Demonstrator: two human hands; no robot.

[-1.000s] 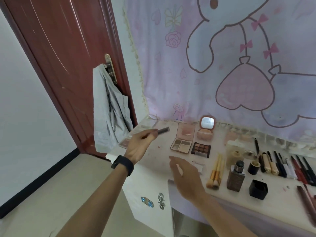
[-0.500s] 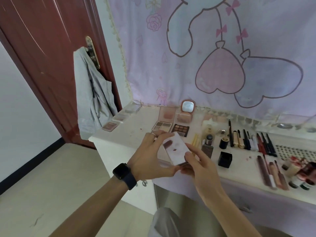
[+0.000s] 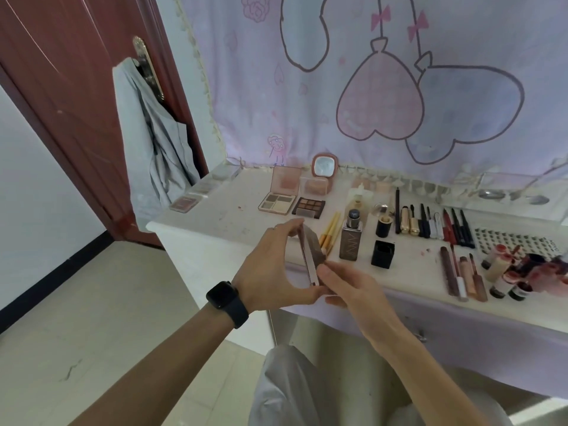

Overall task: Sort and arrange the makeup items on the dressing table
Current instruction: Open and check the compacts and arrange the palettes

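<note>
A: Head view. What are the hands doing?
B: The left hand (image 3: 270, 269) is holding a slim palette (image 3: 310, 253) edge-on, thumb under and fingers on top. The right hand (image 3: 353, 284) is pinching its near corner. Both grips are clamped on it, above the counter (image 3: 233, 222) front edge.
A: Progress?
B: Well along, I am judging. The pencils (image 3: 430, 222) are lying in a row and the open palettes (image 3: 278, 202) are sitting together at the back. The small bottles (image 3: 507, 278) are looking jumbled (left to do).
A: Labels?
B: The foundation bottle (image 3: 350, 238) is carrying vertical lettering, too blurred to read.
</note>
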